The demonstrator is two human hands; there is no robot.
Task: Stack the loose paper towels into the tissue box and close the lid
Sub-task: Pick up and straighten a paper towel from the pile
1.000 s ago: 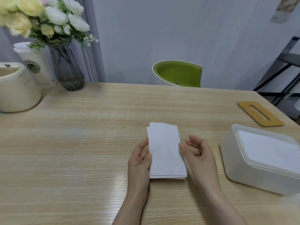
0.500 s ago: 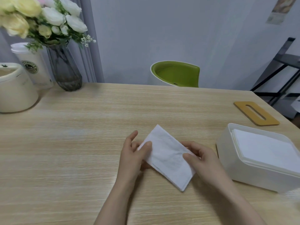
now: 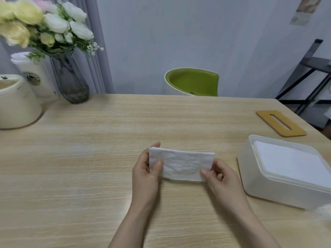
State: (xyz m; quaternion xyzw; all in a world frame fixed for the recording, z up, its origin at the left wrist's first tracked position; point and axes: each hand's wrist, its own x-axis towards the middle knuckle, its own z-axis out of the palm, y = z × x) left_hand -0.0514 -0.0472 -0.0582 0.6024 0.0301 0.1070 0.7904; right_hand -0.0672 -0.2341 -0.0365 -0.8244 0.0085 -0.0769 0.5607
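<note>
Head view: logo cup (image 3: pixel 36 77), lettering unreadable

I see a light wood table (image 3: pixel 89 167) w/ pale grey wall (image 3: pixel 197 33) behind. A green chair (image 3: pixel 192 82) stands at the far edge, grey curtain (image 3: pixel 96 51) at left, black metal rack (image 3: pixel 308 77) at right. Light is soft, even.
</note>
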